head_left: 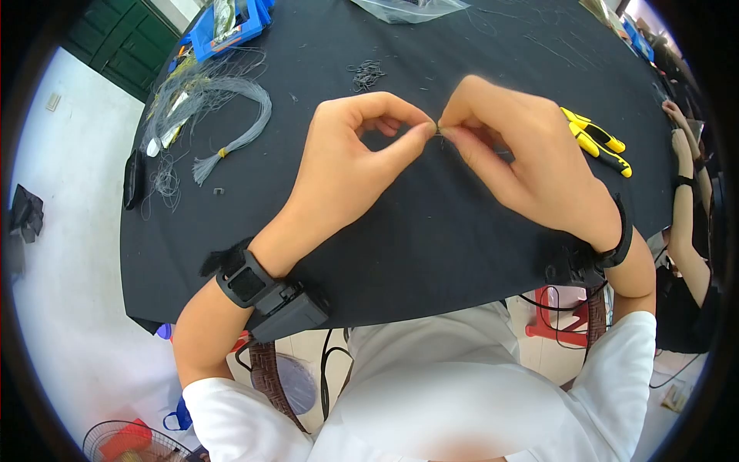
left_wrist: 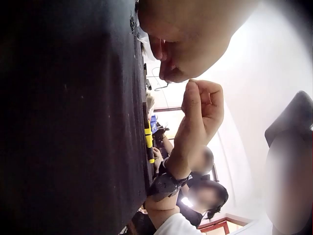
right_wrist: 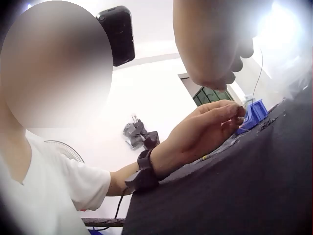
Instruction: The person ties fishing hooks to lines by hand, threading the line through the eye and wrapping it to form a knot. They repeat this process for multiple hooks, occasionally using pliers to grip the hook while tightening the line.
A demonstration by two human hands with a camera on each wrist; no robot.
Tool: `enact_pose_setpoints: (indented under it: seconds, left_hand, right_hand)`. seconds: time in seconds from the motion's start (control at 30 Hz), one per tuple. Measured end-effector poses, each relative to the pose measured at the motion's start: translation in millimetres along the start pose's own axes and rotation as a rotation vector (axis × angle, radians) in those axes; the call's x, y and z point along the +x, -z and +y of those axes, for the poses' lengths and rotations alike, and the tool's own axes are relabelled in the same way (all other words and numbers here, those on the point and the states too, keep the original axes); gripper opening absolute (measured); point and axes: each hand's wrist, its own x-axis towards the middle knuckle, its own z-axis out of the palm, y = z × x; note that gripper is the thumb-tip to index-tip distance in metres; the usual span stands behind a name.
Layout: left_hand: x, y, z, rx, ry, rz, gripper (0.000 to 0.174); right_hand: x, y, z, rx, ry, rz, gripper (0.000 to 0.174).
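Over the middle of the black cloth, the left hand (head_left: 346, 158) and right hand (head_left: 531, 146) meet nearly tip to tip. Each pinches, between thumb and index finger, a tiny thin item (head_left: 439, 132), too small to identify. A fine line (right_wrist: 261, 68) rises near the left hand's (right_wrist: 195, 132) fingertips in the right wrist view. Dark wire-like small pieces (head_left: 366, 75) lie in a pile beyond the left hand. Yellow-and-black pliers (head_left: 596, 142) lie beside the right hand. A bundle of translucent line (head_left: 258, 131), tied with yellow, rests at the left.
A blue bin (head_left: 231, 35) and loose tangled strands stand at the back left, with a clear plastic bag (head_left: 412, 9) at the back. A black object (head_left: 134, 179) lies at the left table edge. Other people's arms (head_left: 683, 177) show at the far right.
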Motion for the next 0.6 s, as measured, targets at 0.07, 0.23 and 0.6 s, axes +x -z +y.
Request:
enact_pose_setpoints:
  seconds: [0.07,0.23,0.6]
  left_hand:
    - [0,1,8,0.056,0.037,-0.101,0.015]
    - [-1,-1,6,-0.090,-0.058,-0.138,0.013]
    - [-2,0,6,-0.266,0.010,0.101,0.012]
  right_hand:
    - [1,3,4,-0.059,0.028,0.025,0.007]
    - [0,6,16,0.034,-0.129,-0.033,0.006]
    - [-2,-12,25,0.874,-0.598,-0.209,0.008]
